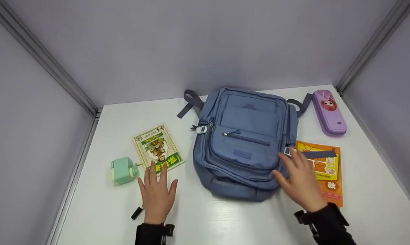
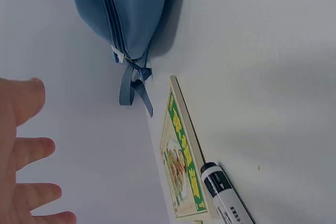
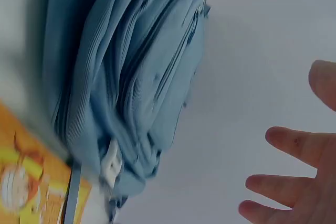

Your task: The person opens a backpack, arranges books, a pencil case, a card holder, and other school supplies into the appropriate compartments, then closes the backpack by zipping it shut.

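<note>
A blue backpack [image 1: 249,136] lies on the white table with its front pocket facing up. My right hand [image 1: 302,180] is spread at its lower right side; the right wrist view shows the fingers [image 3: 294,145] straight and apart from the cloth. Beyond my left hand [image 1: 156,197], held with straight fingers and nothing in it, lies a green and cream book [image 1: 159,146]. A white marker with black ends [image 2: 226,195] lies against that book; in the head view my left hand hides most of it. Left of the hand sits a mint-green block-shaped object [image 1: 122,170], its kind unclear.
An orange book [image 1: 332,190] lies right of the backpack, partly under a dark strap [image 1: 320,154] and hidden in part by the right hand. A purple pencil case [image 1: 329,112] is at the back right corner. Pale walls enclose the table at the back and sides.
</note>
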{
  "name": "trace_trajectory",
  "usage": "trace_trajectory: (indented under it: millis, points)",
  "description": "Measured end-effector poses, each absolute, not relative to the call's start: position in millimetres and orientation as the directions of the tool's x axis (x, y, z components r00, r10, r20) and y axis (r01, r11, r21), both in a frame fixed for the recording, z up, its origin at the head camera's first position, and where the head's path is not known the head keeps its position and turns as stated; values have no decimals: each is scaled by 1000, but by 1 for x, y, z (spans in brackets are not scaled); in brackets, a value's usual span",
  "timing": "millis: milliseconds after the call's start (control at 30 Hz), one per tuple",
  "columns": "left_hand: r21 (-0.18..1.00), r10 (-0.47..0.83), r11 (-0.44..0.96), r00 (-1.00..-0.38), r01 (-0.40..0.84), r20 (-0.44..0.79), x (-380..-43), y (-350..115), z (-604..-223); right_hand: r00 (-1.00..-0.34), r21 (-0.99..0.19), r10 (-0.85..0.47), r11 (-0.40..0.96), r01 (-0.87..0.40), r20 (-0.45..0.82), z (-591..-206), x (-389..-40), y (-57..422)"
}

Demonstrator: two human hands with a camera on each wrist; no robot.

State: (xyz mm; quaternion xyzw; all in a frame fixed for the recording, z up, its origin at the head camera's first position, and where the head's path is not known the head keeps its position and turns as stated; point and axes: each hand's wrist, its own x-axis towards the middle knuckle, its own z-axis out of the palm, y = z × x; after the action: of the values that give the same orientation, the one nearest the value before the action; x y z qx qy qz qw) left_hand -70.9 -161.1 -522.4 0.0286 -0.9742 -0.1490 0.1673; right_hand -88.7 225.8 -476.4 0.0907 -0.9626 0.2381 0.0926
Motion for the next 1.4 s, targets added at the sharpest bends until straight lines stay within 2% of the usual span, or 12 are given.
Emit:
trace_trajectory:
  millis: [100,200,333,433,633,800,933,1067,1167,1400]
  points:
    - [316,-77,947,-909,62,409,-71,-149,-519,-947,-459,-268,829,-319,175,-483,-87,194]
    - [300,-24,943,-872,143,490,-69,-137,-515,-925,-490,-371,792,-364,87,-489,-85,165]
    - [275,38,933,-826,231,563,-67,-124,-511,-914,-502,-405,784,-366,33,-498,-84,142]
    - [267,59,927,-805,264,591,-65,-118,-510,-921,-474,-389,804,-359,37,-507,-85,132]
    - [256,77,924,-793,285,605,-66,-115,-516,-925,-339,-337,861,-378,177,-528,-87,120]
    - [252,85,922,-788,295,610,-67,-114,-523,-891,-240,-319,883,-403,323,-543,-91,114]
    - [250,87,920,-779,302,621,-73,-115,-528,-860,-201,-336,879,-433,384,-549,-92,116]
    - [270,77,917,-795,293,602,-86,-117,-532,-834,-184,-368,863,-471,410,-551,-89,124]
    - [291,63,919,-829,265,556,-99,-120,-532,-826,-186,-391,850,-494,407,-552,-85,130]
    - [278,46,945,-910,174,412,-149,-125,-532,-843,-234,-401,835,-497,359,-552,-70,141]
